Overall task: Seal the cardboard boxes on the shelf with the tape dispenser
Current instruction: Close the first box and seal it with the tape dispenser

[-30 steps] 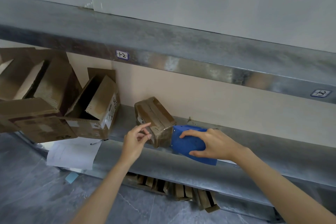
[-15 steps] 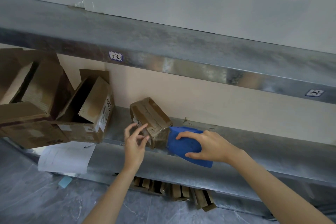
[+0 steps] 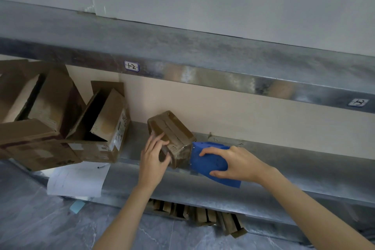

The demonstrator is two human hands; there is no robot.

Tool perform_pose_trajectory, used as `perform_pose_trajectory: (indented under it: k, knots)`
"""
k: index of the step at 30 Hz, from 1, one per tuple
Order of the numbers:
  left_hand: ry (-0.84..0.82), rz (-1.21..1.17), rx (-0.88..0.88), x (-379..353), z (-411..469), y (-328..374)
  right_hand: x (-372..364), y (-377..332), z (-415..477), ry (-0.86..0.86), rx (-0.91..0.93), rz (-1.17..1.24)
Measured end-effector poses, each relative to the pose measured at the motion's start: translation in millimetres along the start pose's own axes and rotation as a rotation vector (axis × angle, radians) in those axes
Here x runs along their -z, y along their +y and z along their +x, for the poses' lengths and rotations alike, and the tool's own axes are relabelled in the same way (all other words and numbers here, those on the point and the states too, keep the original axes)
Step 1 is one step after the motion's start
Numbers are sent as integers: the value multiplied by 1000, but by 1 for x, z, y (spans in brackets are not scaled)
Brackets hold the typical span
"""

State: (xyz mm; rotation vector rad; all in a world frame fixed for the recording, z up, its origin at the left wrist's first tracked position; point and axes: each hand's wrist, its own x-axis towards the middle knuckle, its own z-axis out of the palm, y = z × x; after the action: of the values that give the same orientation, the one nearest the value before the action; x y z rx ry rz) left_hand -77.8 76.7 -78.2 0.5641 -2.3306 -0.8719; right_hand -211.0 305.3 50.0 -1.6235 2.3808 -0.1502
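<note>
Curling left fingers [image 3: 157, 139] over the near left edge of the small taped box [image 3: 172, 130], pressing with the thumb on its end face. Holding the box that way in the left hand [image 3: 154, 160], reaching up from below.

Wrapping right fingers [image 3: 211, 149] across the top of the blue tape dispenser [image 3: 207, 162], hooking the thumb under its lower edge. Gripping it fully in the right hand [image 3: 241, 165]. Butting its front end against the box's right end face. Touching or just beside, too blurred to tell which.

Resting the box tilted on the lower metal shelf [image 3: 274, 170], near the front edge, with one corner pointing back toward the beige wall [image 3: 243, 115]. Showing brown tape strips along the top face.

Further out, seeing an open box [image 3: 105, 126] to the left on the same shelf, lying on its side with flaps spread. Seeing a bigger open box [image 3: 40, 107] touching it on the far left. Noting a white paper sheet [image 3: 77, 180] hanging over the shelf front under those two. Noting a small blue note [image 3: 77, 207] just below the sheet.

Reading a handwritten label [image 3: 131, 66] on the front of the upper shelf [image 3: 182, 46], and a second label [image 3: 358, 102] far right. Spotting flattened cardboard pieces [image 3: 203, 214] stacked under the lower shelf, above the grey marbled floor [image 3: 40, 229].
</note>
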Motion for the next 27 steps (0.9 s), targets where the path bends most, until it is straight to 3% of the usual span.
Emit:
perform_pose_trajectory:
  k: [4, 11, 20, 27]
  knots:
    - [-24, -29, 12, -3, 5, -1, -1, 1, 0, 4, -7, 8]
    - [97, 48, -26, -10, 6, 2, -3, 2, 2, 22, -11, 20]
    - [-29, 183, -36, -8, 1, -1, -5, -1, 3, 10, -22, 38]
    - [54, 239, -59, -5, 9, -5, -4, 0, 4, 21, -15, 50]
